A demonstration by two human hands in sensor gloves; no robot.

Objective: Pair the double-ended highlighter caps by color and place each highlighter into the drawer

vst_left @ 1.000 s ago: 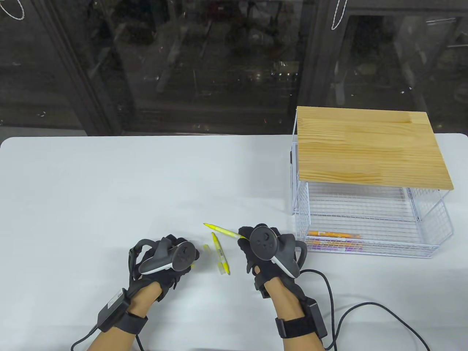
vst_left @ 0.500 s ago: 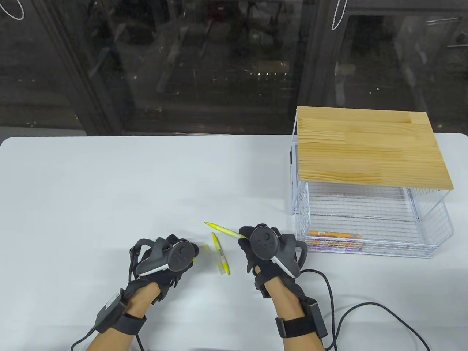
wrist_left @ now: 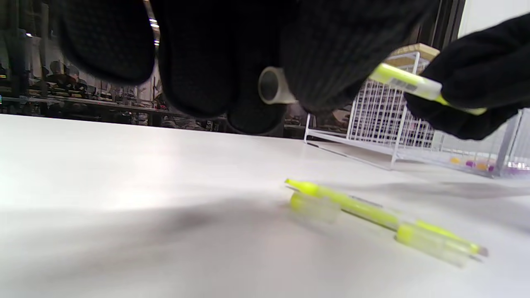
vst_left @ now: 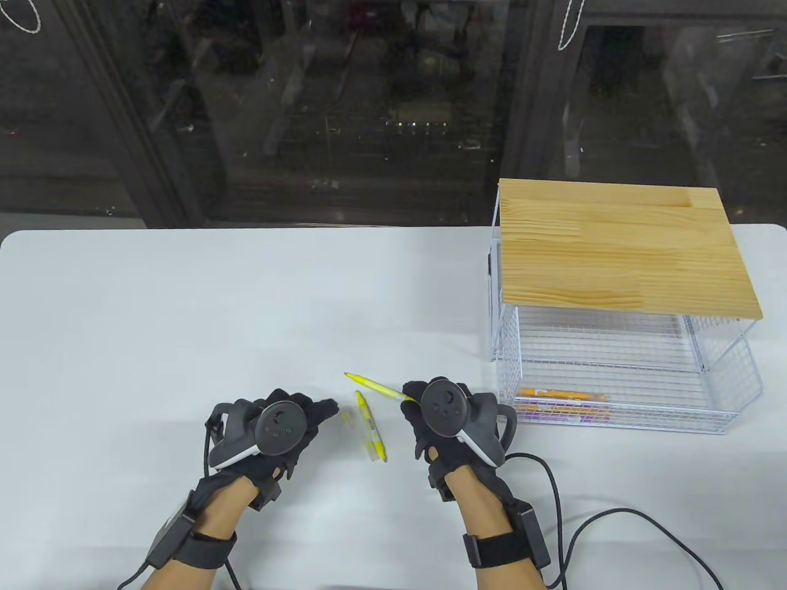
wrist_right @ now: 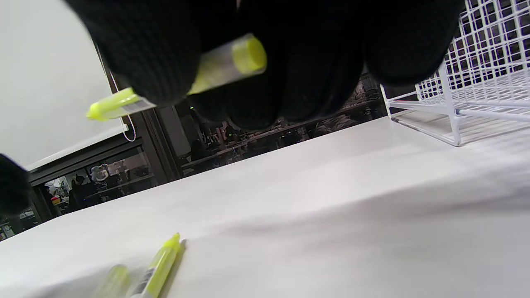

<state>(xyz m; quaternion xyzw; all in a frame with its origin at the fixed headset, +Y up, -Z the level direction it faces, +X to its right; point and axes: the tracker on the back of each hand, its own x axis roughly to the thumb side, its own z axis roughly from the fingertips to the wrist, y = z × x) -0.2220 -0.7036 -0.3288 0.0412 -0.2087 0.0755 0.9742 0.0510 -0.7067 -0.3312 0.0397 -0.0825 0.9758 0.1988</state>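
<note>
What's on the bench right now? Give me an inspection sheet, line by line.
Surface: white table, matte.
Job's things: one yellow highlighter and a loose cap on the table; a second highlighter held off it; orange and purple highlighters in the open wire drawer, wooden top.
Clutter: nothing seen.
Grippers: left hand holds a clear cap; right hand grips the second highlighter.
Cables: black cable from the right wrist.
Surroundings: dark glass behind.
</note>
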